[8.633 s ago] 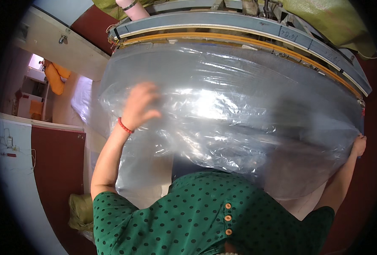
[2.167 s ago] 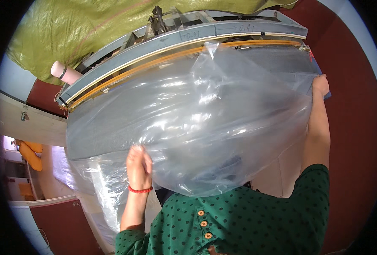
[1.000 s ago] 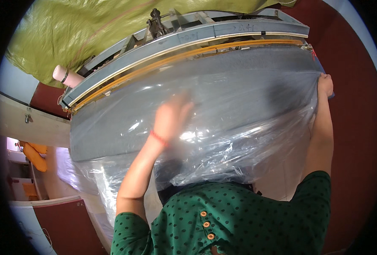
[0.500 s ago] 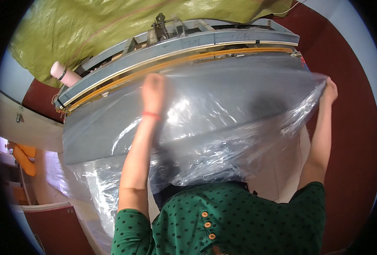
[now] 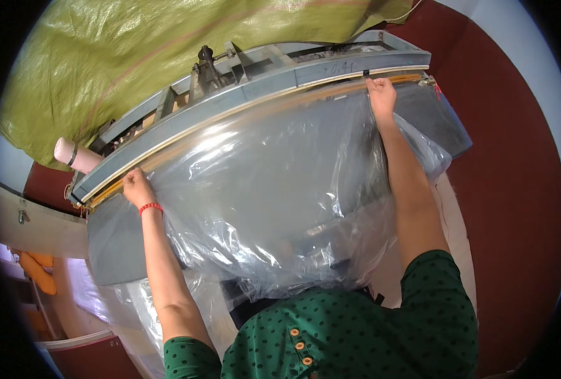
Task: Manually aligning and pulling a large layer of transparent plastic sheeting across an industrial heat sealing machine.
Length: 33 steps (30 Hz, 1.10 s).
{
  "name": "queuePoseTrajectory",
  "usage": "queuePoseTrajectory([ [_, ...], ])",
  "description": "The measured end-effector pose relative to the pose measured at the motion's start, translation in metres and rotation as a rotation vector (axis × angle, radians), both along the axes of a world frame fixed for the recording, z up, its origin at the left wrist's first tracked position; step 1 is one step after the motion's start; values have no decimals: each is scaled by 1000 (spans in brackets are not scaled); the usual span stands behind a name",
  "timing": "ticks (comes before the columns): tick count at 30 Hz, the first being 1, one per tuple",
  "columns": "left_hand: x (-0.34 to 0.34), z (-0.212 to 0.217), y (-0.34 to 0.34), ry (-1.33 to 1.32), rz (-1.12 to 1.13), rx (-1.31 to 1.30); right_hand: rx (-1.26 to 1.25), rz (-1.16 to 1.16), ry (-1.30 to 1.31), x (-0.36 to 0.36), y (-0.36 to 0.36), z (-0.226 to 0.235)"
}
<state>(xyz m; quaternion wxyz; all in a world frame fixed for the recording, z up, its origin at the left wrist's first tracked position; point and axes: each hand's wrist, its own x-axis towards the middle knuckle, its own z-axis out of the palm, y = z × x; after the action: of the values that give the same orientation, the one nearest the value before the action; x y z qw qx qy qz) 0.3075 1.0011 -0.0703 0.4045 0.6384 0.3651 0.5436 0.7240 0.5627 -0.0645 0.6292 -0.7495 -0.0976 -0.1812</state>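
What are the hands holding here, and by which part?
Both hold the clear plastic sheet by its far edge: left hand at the left end, right hand at the right, against the machine's long bar.

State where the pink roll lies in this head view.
The pink roll lies at the left of the head view, at the left end of the grey machine's long bar, under the green sheet and up-left of the left hand.

Pretty cluttered workshop corner. Dark red wall runs down the right side, with a pale bluish patch in the top right corner. A big green woven tarp covers the top left. Cream-coloured ledge at the left, something orange under it. Bright, even light.
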Motion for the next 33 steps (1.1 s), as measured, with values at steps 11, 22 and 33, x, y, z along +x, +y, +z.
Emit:
queuePoseTrajectory([
  [11,-6,20,-9,-401,88,-29,255,115,100,-6,-9,17],
  [22,-42,33,-54,638,-244,360,-331,-108,-253,-51,-84,54],
  [33,-50,137,-196,206,-881,-126,-310,429,-388,-203,11,145],
])
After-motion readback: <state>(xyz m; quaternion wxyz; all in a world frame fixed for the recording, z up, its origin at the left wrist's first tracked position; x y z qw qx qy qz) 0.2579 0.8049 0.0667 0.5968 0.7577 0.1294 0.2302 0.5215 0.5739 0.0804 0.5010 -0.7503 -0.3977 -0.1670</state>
